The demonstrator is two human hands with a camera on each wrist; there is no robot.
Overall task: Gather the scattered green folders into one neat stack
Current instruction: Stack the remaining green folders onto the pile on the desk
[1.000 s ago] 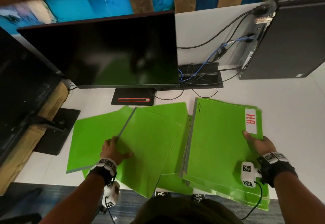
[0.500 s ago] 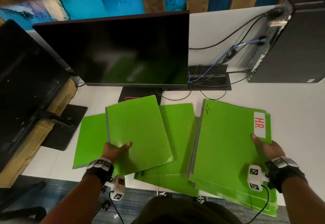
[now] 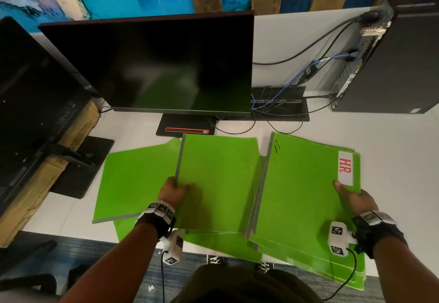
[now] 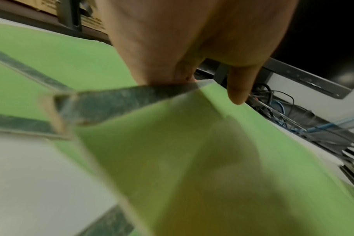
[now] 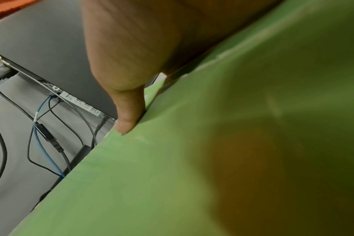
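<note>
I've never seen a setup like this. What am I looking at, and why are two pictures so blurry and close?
No machine here: a person wears three cameras. The wide picture comes from the head; the blurry ones look along each wrist. On the white desk lie green folders. The left hand holds one folder by its grey spine, thumb on top. The right hand holds the pile topped by the folder labelled HR. Behind stand a dark monitor and a computer tower.

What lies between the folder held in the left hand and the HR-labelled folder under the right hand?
In the head view, only a narrow strip of other green folders lying on the desk separates the lifted folder from the HR-labelled folder.
</note>
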